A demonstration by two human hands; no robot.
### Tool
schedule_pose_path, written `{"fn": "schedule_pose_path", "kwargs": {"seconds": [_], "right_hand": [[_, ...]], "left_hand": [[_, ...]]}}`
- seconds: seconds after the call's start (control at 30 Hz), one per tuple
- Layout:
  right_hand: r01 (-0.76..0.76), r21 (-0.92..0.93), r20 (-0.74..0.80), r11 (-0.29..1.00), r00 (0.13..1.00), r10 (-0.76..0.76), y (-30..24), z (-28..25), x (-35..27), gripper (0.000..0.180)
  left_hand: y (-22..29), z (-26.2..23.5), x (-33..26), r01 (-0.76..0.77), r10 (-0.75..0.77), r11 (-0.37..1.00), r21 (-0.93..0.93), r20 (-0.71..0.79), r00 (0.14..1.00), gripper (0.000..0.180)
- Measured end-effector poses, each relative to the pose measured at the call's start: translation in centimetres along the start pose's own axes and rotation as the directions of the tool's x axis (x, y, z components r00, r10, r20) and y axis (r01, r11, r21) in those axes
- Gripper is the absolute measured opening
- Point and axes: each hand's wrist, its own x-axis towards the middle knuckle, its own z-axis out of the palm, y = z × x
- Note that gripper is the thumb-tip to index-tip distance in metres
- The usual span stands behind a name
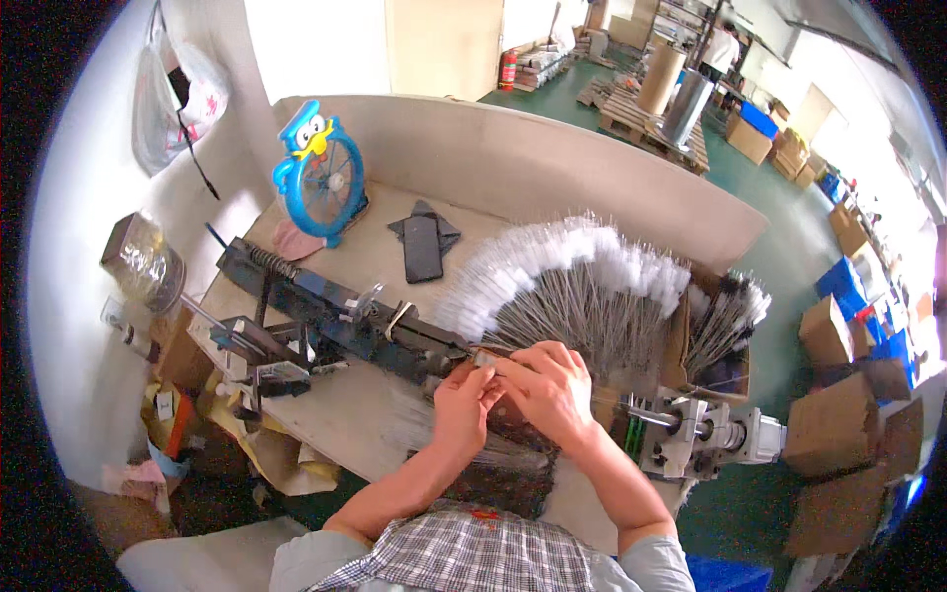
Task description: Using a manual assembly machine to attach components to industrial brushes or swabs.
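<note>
The fingertips are hiding most of the small pale piece (pixel 483 358) at the right-hand end of the black bar (pixel 330 298), so its full shape is staying unclear. The forearms are covering part of a dark, wiry heap (pixel 501 481) on the near side of the bar, and I cannot tell what it is made of. The far person (pixel 723 49), well beyond the bar, is showing only small and partly blocked.

The bar itself is looking metallic and scuffed, with a coiled spring (pixel 271 259) sitting along its left end and a pale band (pixel 399 318) wrapping it nearer the right. Beyond its right end, brushes (pixel 552 264) are fanning out, their thin wire stems converging beneath fluffy white bristle heads. A smooth, flat dark phone (pixel 423 249) is lying on a grey cloth (pixel 452 235) beyond the bar, and a glossy blue wheel-shaped toy (pixel 326 187) is standing beyond its left half.

The left hand (pixel 462 407) and right hand (pixel 546 390) are meeting at the bar's right end, both pinching the pale piece, which is sitting between their fingertips.
</note>
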Motion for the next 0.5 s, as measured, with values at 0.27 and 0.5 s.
{"fn": "schedule_pose_path", "kwargs": {"seconds": [0.27,0.5], "right_hand": [[-0.028,0.077,0.053,0.997,0.998,0.024,-0.8,0.9,0.6,0.026],[-0.043,0.154,0.054,0.987,0.998,0.035,-0.4,0.5,1.1,0.027]], "left_hand": [[-0.1,-0.8,0.2,0.032,-0.029,0.997,-0.065,0.043,0.999,0.007],[-0.3,-0.5,0.4,0.029,-0.024,0.991,-0.133,0.041,0.999,0.018]]}}
